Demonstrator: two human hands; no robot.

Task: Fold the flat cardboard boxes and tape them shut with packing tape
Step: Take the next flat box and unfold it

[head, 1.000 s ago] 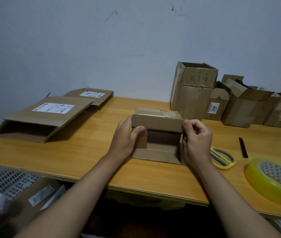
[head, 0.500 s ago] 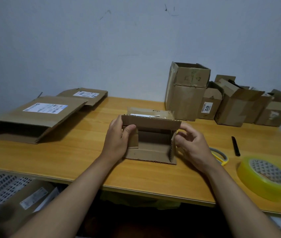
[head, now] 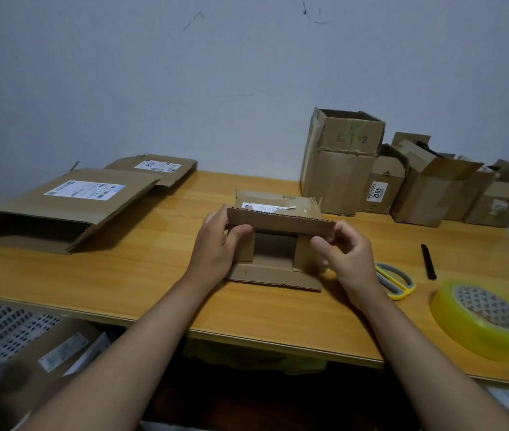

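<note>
two hands: we have both on the small cardboard box [head: 275,244], which lies on its side near the middle of the wooden table [head: 141,275], its open end facing us.
left hand [head: 216,244]: it grips the box's left end, thumb curled over the left side flap, fingers behind the wall.
right hand [head: 345,253]: it pinches the right end of the top flap [head: 278,220], thumb below and fingers curled over the corner.
step in hand: we judge this to be closing the end flaps; both side flaps look turned inward, while the top flap stands out towards us and the bottom flap [head: 273,276] lies flat on the table.
doing it well: we should keep the side flaps pressed in square, bring the top flap down along its crease with even pressure at both corners, then lift the bottom flap to meet it so the seam is tight for taping.
risk: the worn, torn edges may buckle if we push from one corner only.
tape: the yellow packing tape roll [head: 483,318] lies well to the right, near the table's front edge; the yellow scissors [head: 398,283] lie just beside our right wrist.
edges: the box sits well back from the front edge.
open room: bare tabletop lies between the box and the flat boxes [head: 69,206] at left; the standing boxes [head: 402,175] crowd the back right, so we would turn the box towards the left or front.
</note>
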